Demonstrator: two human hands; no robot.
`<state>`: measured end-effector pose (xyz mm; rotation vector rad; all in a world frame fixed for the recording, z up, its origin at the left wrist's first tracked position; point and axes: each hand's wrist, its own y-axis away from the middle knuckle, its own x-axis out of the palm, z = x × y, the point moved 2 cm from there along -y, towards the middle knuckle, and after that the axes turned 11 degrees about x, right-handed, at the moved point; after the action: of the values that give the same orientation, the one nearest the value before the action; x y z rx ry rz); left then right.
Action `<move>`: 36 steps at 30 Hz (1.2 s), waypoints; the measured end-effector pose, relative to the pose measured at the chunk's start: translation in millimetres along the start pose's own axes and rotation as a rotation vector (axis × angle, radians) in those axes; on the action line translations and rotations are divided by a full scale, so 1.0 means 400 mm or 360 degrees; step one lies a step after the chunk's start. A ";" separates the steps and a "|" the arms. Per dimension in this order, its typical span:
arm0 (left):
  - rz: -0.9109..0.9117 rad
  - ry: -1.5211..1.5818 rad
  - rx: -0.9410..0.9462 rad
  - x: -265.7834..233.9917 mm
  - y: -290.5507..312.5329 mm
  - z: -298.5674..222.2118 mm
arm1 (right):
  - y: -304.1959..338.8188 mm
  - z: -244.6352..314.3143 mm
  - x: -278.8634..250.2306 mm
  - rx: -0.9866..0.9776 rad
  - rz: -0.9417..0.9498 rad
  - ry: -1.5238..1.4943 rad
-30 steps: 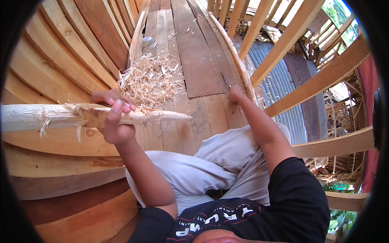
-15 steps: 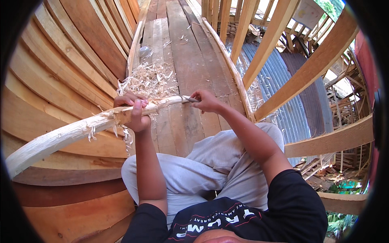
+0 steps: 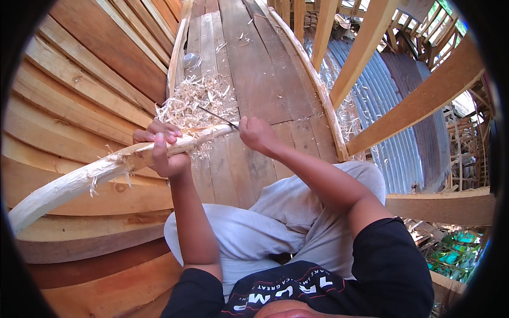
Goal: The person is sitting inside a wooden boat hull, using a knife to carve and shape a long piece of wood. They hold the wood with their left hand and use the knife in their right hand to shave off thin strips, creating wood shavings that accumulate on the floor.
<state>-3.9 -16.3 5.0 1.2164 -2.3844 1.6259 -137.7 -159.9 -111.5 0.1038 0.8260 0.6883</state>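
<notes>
Left hand (image 3: 165, 151) closed round the peeled pole (image 3: 71, 186), a bit back from its narrow end; thumb up on the near side, fingers over the far side, opened only as wide as the wood. Right hand (image 3: 257, 133) in a tight fist on a knife (image 3: 213, 114); handle hidden in the fist, thin dark blade angling out up-left across the pole's tip. Can't tell whether the edge actually bites or just overlaps it in view. Pole slants from lower left up to the right fist, in front of the person's lap, rough with loose curls hanging near the left hand. Shavings (image 3: 193, 99) heaped on the plank floor (image 3: 260, 85) just beyond the left hand, small clear container (image 3: 191, 60) past them. Plank wall (image 3: 63, 114) on the left, wooden slats (image 3: 366, 50) on the right.
</notes>
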 end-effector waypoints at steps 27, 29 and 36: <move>-0.0147 0.0062 0.0003 -0.016 0.015 0.005 | -0.070 -0.041 -0.004 0.0089 -0.0169 0.0272; -0.0144 0.0055 -0.0020 -0.024 0.013 -0.001 | -0.003 0.014 -0.024 0.0079 -0.0152 0.0317; -0.0109 0.0042 0.0007 -0.012 0.004 0.004 | -0.056 -0.030 -0.014 0.0038 -0.0189 0.0310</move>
<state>-0.9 -14.4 1.1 1.2542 -2.2983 1.6184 -137.0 -182.8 -123.7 0.0084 1.0193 0.5823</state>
